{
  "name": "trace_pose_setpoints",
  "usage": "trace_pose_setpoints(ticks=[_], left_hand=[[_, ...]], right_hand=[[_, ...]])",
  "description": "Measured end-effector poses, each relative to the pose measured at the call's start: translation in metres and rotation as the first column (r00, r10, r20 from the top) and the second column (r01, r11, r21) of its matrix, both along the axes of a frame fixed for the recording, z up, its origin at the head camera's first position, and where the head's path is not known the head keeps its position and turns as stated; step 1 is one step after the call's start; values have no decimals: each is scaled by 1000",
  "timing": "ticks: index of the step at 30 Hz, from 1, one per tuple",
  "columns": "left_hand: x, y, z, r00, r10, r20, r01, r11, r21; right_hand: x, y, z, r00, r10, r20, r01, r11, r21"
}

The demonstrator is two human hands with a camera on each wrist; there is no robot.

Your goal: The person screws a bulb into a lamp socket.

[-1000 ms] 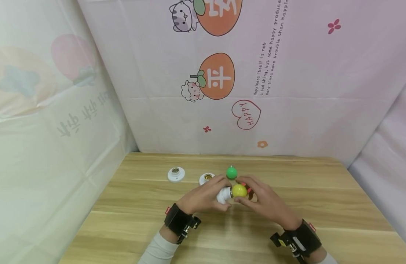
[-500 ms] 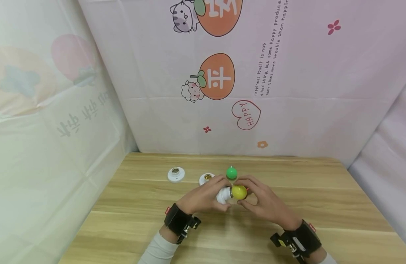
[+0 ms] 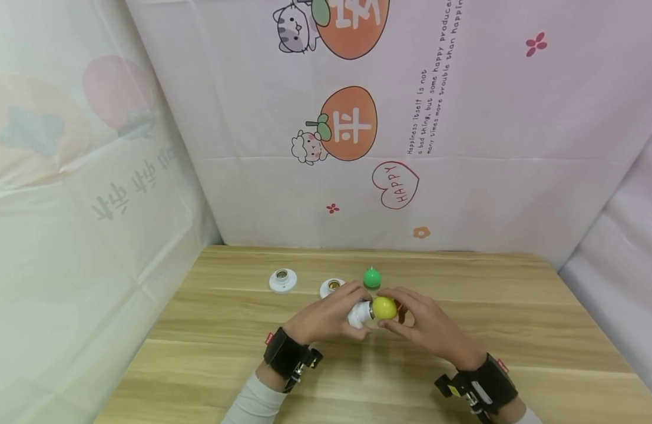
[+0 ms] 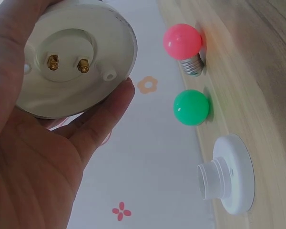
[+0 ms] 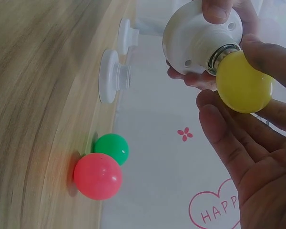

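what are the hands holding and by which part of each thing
The left hand grips a round white lamp socket by its disc-shaped base; the right hand holds a glossy yellow bulb by its rounded globe.

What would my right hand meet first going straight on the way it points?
Beyond the yellow bulb it holds, probably the white bulb socket in your left hand; depth is unclear.

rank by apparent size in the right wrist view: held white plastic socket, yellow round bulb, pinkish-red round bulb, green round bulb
Held white plastic socket
Yellow round bulb
Pinkish-red round bulb
Green round bulb, partly hidden behind the pinkish-red one
Nearness to the camera leaves true sizes unsure.
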State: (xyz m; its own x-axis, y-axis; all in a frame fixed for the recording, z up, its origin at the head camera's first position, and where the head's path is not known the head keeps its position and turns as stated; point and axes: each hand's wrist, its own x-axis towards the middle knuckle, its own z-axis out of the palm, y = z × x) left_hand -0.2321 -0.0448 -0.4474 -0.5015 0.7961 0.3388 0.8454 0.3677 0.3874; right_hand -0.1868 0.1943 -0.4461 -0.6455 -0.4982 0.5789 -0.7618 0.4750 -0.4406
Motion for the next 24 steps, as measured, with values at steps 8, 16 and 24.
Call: trace_pose_setpoints(ticks=[8, 16, 24], left_hand=[[0, 0, 0, 1000, -2, -14, 2, 1000, -7], [0, 0, 1, 1000, -9, 4, 9, 1000, 1], [1, -2, 3, 999, 7, 32, -7, 1000, -2]], right_hand=[[1, 2, -1, 998, -31, 46, 28, 998, 58], [2, 2, 2, 994, -42, 97, 34, 996, 83], [1, 0, 0, 999, -26, 35, 24, 997, 69]])
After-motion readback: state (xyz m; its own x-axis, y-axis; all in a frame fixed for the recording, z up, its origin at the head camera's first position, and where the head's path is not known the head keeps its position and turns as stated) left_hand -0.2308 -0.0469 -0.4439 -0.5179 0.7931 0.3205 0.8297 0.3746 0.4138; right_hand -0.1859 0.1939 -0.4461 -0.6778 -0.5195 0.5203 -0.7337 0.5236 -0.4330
